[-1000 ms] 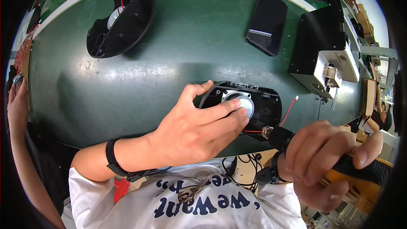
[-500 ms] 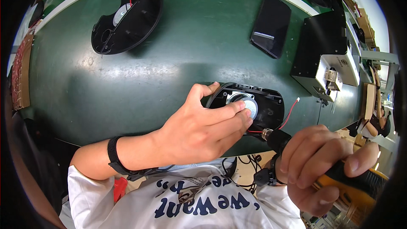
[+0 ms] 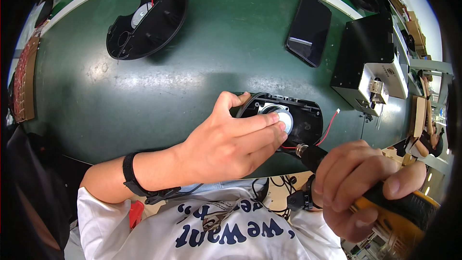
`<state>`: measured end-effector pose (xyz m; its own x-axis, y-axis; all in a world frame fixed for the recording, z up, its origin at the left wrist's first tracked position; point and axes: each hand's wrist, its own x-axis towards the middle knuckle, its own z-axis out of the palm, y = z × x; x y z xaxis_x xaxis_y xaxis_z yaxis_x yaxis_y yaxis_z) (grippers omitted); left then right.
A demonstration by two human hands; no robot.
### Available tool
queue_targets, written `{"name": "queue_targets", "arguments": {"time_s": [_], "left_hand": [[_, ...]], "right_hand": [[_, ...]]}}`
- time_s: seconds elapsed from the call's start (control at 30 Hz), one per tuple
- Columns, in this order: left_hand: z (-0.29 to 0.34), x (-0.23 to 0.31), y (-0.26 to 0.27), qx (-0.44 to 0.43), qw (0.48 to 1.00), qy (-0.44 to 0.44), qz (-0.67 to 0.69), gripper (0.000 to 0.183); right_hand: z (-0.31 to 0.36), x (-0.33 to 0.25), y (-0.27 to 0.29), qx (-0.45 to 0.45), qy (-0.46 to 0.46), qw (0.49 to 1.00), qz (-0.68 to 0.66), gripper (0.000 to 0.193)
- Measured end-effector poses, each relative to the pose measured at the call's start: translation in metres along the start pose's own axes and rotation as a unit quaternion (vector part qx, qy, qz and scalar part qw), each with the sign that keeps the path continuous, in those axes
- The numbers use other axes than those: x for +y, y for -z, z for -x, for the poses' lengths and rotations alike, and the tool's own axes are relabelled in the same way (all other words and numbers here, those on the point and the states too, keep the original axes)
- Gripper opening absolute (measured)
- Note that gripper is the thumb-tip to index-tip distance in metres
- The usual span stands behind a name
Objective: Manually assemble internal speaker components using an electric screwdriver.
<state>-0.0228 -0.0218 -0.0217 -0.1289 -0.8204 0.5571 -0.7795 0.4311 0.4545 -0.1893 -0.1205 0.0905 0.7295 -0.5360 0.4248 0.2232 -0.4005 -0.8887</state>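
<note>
Near the front edge of the green table sits a black plastic housing (image 3: 305, 123) with a round silver-backed speaker (image 3: 286, 121) in it. My left hand (image 3: 240, 137) grips the housing, thumb at its far left rim and fingertips pressed on the speaker. A black and yellow power screwdriver (image 3: 402, 207) is wrapped in my right hand (image 3: 353, 188). Its metal nose (image 3: 301, 150) meets the near edge of the housing; the bit's tip and any screw are hidden. A red wire (image 3: 331, 126) with a small white plug trails off the housing's right side.
A larger black shell (image 3: 161, 26) with a speaker and wires lies at the far left. A black phone-like slab (image 3: 309, 29) lies at the far right, beside a black and silver box-shaped machine (image 3: 368, 62). Small dark screws (image 3: 369, 117) lie before the machine. Another person (image 3: 428, 142) is at the right.
The screwdriver and my right hand have shifted very slightly left. My left hand keeps its hold on the housing and speaker, and the view has moved a little.
</note>
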Motion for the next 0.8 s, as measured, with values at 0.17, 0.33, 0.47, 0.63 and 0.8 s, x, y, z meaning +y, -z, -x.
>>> {"name": "queue_targets", "arguments": {"time_s": [0.17,0.33,0.47,0.63,0.8], "left_hand": [[0.001,-0.003,0.003,-0.002,1.0,0.003,0.005,0.032],[-0.006,-0.001,0.007,-0.01,0.999,-0.027,0.024,0.037],[0.0,0.0,0.004,-0.028,0.999,-0.011,0.045,0.038],[0.003,-0.01,0.012,-0.067,0.994,-0.025,0.076,0.051],[0.001,-0.007,0.034,-0.06,0.995,-0.052,0.059,0.055]], "right_hand": [[-0.005,0.006,-0.001,0.0,0.029,0.999,-0.031,0.033],[0.0,0.01,-0.002,0.036,0.064,0.993,-0.093,0.034],[0.012,0.016,-0.017,0.125,0.04,0.979,-0.157,0.041],[0.02,0.007,-0.018,0.151,0.007,0.974,-0.167,0.046],[0.009,-0.023,0.036,0.156,0.188,0.942,-0.231,0.063]]}}
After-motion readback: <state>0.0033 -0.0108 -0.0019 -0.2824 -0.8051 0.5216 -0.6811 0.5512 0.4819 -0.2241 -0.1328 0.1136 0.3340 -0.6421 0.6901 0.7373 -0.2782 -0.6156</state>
